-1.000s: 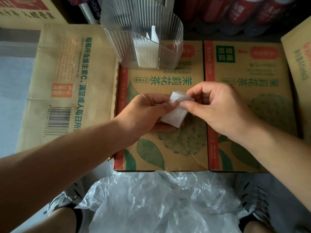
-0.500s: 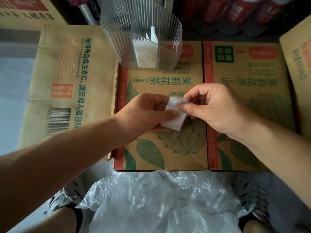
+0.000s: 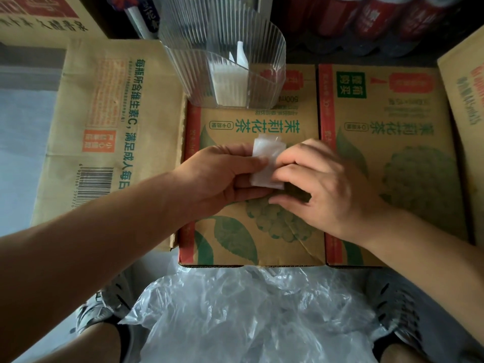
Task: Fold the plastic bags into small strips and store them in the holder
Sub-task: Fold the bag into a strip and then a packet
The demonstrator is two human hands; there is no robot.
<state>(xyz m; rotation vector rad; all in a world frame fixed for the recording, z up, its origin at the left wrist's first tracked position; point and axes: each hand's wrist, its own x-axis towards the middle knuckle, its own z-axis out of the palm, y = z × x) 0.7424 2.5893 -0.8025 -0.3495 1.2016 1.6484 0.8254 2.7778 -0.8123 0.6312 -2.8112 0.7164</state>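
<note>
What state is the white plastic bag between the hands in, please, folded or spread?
Folded: the small white plastic bag is a compact rectangle.

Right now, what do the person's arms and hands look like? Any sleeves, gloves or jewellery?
Both are bare. The left hand and right hand wear no gloves or visible rings. The left forearm and right forearm show no sleeve, watch or bracelet in frame.

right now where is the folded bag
At the centre of the head view, the folded bag is pinched between the left hand and right hand, over the tea carton, nearer the person than the clear holder.
</note>
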